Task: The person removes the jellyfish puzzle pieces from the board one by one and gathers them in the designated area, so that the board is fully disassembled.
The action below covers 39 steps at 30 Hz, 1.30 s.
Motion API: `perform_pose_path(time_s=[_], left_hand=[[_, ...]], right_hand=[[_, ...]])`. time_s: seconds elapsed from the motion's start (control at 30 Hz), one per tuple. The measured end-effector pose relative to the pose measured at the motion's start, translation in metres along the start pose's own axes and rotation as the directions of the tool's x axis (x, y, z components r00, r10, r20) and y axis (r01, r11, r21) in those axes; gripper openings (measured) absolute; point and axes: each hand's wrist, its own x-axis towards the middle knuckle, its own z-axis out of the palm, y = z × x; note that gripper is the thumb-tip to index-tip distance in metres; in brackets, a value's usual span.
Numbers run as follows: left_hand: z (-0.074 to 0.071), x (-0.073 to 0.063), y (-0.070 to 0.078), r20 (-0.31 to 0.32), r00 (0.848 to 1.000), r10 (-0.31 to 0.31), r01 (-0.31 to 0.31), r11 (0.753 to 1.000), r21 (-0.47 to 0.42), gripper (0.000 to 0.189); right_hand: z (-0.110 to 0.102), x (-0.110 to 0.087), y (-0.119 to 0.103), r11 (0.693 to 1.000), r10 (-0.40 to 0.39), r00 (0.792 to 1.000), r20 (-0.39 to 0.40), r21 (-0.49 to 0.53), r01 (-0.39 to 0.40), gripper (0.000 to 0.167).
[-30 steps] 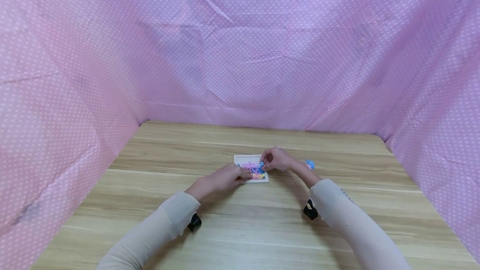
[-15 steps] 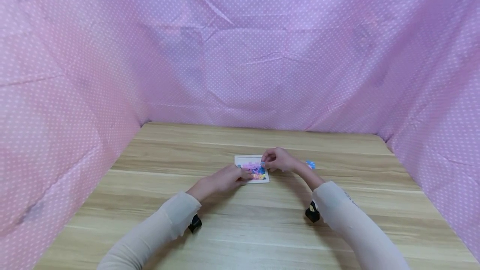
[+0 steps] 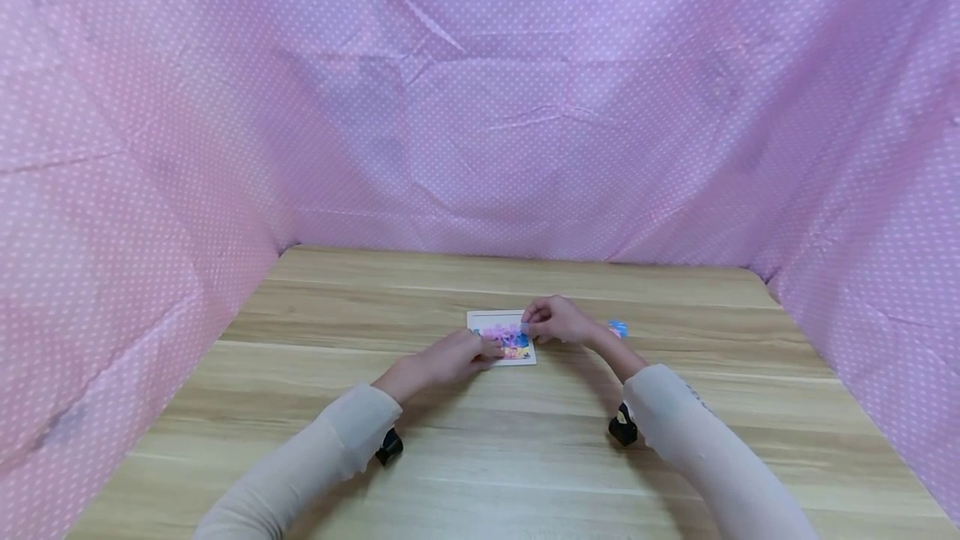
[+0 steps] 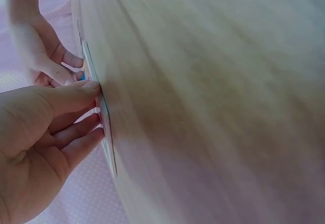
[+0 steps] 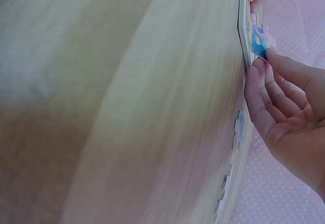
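A small jigsaw board [image 3: 493, 316] with a white border and a pink, blue and yellow picture lies on the table in the head view. My left hand [image 3: 452, 355] rests on its lower left part, fingers extended over the picture. In the left wrist view the left thumb [image 4: 76, 96] touches the board's near edge. At the board's right side my right hand [image 3: 558, 320] pinches a blue and pink jigsaw piece [image 5: 260, 40] between thumb and fingers. That piece stands tilted over the board in the right wrist view, its lower edge close to the picture.
Loose jigsaw pieces [image 3: 618, 328] lie on the wooden table [image 3: 480, 457] to the right of the board, partly behind the right forearm. The right wrist view shows a loose piece [image 5: 238, 131] beyond the right hand. Pink dotted cloth [image 3: 480, 148] encloses the table's back and sides.
The right fingers and the piece have shifted only slightly at the board's right edge. My left hand stays in place on the board.
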Motion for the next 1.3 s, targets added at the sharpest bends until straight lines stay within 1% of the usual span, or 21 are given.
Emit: perform_pose_path(time_s=[0.13, 0.23, 0.27, 0.33, 0.47, 0.5, 0.57, 0.7, 0.8, 1.03, 1.1, 1.27, 1.3], left_hand=[[0.000, 0.003, 0.004, -0.004, 1.000, -0.018, 0.018, 0.998, 0.062, 0.023], [-0.002, 0.004, 0.009, -0.003, 1.000, -0.023, 0.023, 0.996, 0.081, 0.024], [-0.003, 0.005, 0.010, -0.001, 1.000, -0.016, 0.016, 0.997, 0.077, 0.024], [-0.004, 0.006, 0.011, 0.021, 1.000, -0.011, 0.010, 0.997, 0.077, 0.028], [-0.002, 0.009, 0.011, 0.093, 0.996, 0.001, -0.010, 0.995, 0.100, 0.038], [-0.002, 0.010, 0.011, 0.109, 0.994, -0.004, -0.008, 0.994, 0.106, 0.040], [0.000, 0.011, 0.010, 0.123, 0.992, -0.009, -0.004, 0.994, 0.107, 0.039], [0.002, 0.013, 0.009, 0.123, 0.992, -0.030, 0.018, 0.996, 0.092, 0.037], [0.004, 0.013, 0.009, 0.117, 0.993, -0.029, 0.018, 0.995, 0.098, 0.036], [0.005, 0.013, 0.012, 0.111, 0.993, -0.043, 0.029, 0.991, 0.129, 0.036], [0.005, 0.012, 0.012, 0.111, 0.993, -0.049, 0.034, 0.991, 0.128, 0.036], [0.005, 0.011, 0.013, 0.113, 0.992, -0.052, 0.041, 0.994, 0.100, 0.037], [0.005, 0.011, 0.012, 0.114, 0.992, -0.053, 0.043, 0.995, 0.090, 0.037]], right_hand=[[0.003, 0.000, -0.002, 1.000, -0.002, 1.000, 0.007, -0.028, 0.002, 0.012], [0.005, 0.001, -0.003, 0.999, -0.010, 1.000, 0.011, -0.049, 0.010, 0.011], [0.005, 0.001, -0.003, 0.999, -0.008, 1.000, 0.010, -0.054, 0.009, 0.011], [0.005, 0.003, -0.003, 0.998, -0.009, 1.000, 0.007, -0.056, 0.009, 0.011], [0.005, 0.005, -0.003, 0.998, -0.006, 1.000, 0.006, -0.059, 0.007, 0.010], [0.005, 0.006, -0.003, 0.998, -0.006, 1.000, 0.008, -0.063, 0.006, 0.010], [0.004, 0.006, -0.004, 0.997, -0.002, 1.000, 0.014, -0.075, 0.003, 0.009], [0.002, 0.006, -0.004, 0.994, -0.020, 0.999, 0.026, -0.102, 0.022, 0.009], [0.000, 0.005, -0.005, 0.993, -0.042, 0.999, 0.029, -0.112, 0.045, 0.009], [-0.002, 0.002, -0.004, 0.995, -0.056, 0.997, 0.048, -0.084, 0.060, 0.008], [-0.004, 0.002, -0.002, 0.997, -0.051, 0.998, 0.028, -0.059, 0.053, 0.010], [-0.014, 0.001, 0.001, 0.999, -0.038, 0.997, -0.067, -0.005, 0.038, 0.015], [-0.016, 0.000, 0.000, 1.000, -0.028, 0.997, -0.074, 0.002, 0.028, 0.016]])
